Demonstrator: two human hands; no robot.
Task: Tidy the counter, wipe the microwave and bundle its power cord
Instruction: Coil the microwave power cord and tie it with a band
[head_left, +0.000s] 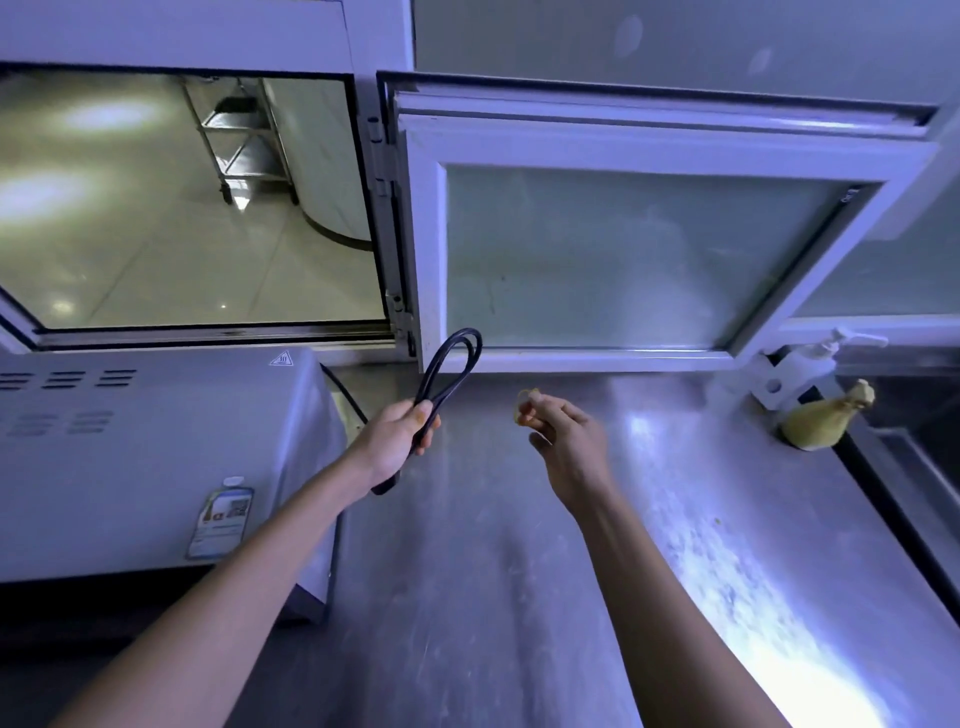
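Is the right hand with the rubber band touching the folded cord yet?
Apart. The head view shows bare counter between the right hand, pinching the rubber band, and the cord in the left hand.

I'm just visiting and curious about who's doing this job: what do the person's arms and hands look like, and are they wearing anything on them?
Both arms are bare for as far as the picture shows, with no sleeves in view. The left hand and the right hand wear no gloves, and no watch, bracelet or ring is visible on either wrist or on the fingers.

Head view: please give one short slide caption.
Left hand holds looped power cord; right hand pinches a rubber band.
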